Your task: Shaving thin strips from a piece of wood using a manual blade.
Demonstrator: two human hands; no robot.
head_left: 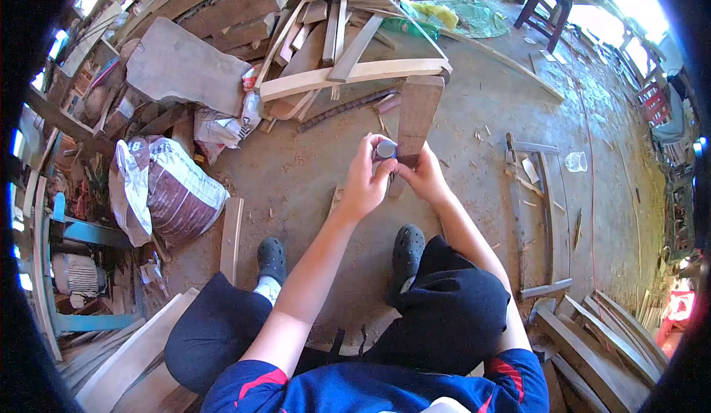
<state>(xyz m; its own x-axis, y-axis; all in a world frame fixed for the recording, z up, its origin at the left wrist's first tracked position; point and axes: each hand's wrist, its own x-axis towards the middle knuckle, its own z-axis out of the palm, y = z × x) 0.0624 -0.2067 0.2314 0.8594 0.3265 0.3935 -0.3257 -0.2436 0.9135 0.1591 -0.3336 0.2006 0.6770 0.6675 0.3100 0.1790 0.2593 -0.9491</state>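
My left hand [368, 176] is closed around a small cylindrical container [386, 149] whose round grey end faces up. My right hand [424, 178] is closed too, its thumb and fingertips meeting the left hand's at the lower side of the container. What the right fingers pinch is hidden. Just beyond both hands stands a wide brown wooden board [420, 113], its lower end showing beneath them. I cannot tell whether the right hand touches this board. At its top, a long, slightly curved pale wooden piece [355, 75] reaches left.
Stacked offcuts [318, 35] lie ahead on the left, near a large wooden slab [185, 65] and a filled sack [181, 191]. A wooden frame [549, 213] and a clear plastic cup [575, 162] lie right. A dark stool [546, 15] stands far right. Planks [592, 354] lie at lower right.
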